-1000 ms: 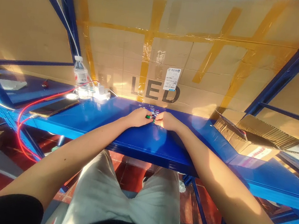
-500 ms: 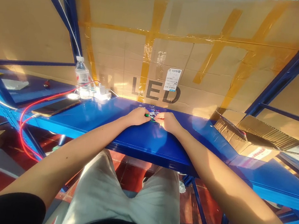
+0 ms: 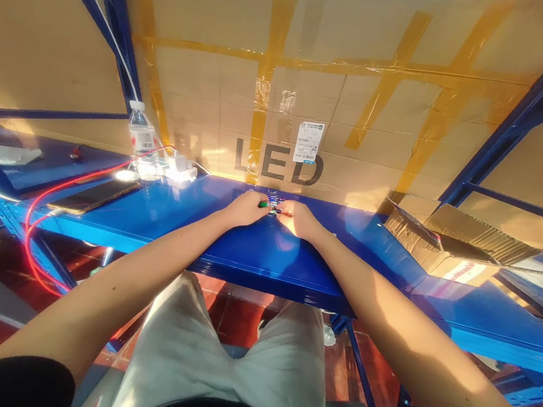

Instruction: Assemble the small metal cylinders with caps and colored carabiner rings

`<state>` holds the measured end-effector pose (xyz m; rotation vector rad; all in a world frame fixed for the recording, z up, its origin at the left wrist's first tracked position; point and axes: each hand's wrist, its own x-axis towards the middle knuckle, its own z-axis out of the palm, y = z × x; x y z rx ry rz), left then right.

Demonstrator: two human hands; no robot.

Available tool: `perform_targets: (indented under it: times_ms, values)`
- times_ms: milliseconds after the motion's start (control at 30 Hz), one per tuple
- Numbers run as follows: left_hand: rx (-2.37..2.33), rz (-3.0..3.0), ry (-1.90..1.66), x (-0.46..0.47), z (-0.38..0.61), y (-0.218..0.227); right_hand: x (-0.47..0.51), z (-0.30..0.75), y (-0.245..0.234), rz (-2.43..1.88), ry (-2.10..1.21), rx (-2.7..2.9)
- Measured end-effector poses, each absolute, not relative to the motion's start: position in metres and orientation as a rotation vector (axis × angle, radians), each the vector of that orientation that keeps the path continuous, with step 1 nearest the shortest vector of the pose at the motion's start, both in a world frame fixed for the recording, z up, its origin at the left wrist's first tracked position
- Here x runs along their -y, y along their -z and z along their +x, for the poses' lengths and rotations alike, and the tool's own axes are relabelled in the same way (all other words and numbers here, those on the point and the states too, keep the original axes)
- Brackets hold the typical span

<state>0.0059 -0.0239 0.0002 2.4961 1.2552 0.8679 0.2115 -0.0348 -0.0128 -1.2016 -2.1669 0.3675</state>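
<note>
My left hand [image 3: 250,208] is closed on a small green thing [image 3: 263,204] that shows at the fingertips; its kind is too small to tell. Opposite it, my right hand [image 3: 298,219] is closed too, its fingers curled close to the left ones. A bit of red shows by the right fingers, but what they hold is not clear. Just beyond and between the hands lie several thin, shiny, coloured pieces [image 3: 276,200] on the blue tabletop [image 3: 266,249]. The hands partly cover them.
A large taped LED carton [image 3: 191,88] stands behind the table. To the left are a water bottle [image 3: 141,138], a white charger [image 3: 179,167], a red cable [image 3: 77,176] and a phone [image 3: 99,197]. An open cardboard box [image 3: 444,251] sits at the right.
The hands have drawn slightly closer together over the thin pieces. Less green shows between them now. The whole view has shifted a little.
</note>
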Motion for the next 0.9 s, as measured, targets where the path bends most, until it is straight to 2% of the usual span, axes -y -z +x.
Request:
perform_targets:
  times_ms: [267, 400, 567, 900]
  values:
    - [-1.159, 2.38, -0.982, 0.029, 0.009, -0.005, 0.039, 0.206, 0.003, -1.192, -0.965, 1.823]
    - [-1.134, 2.347, -1.009, 0.03, 0.008, -0.007, 0.045, 0.207, -0.003, -1.093, -1.143, 1.747]
    - [-1.145, 2.365, -1.001, 0.03, 0.007, -0.007, 0.049, 0.209, -0.005, -1.094, -1.183, 1.732]
    - [-1.217, 2.483, -0.954, 0.031, 0.007, -0.005, 0.049, 0.204, -0.004, -1.17, -1.047, 1.783]
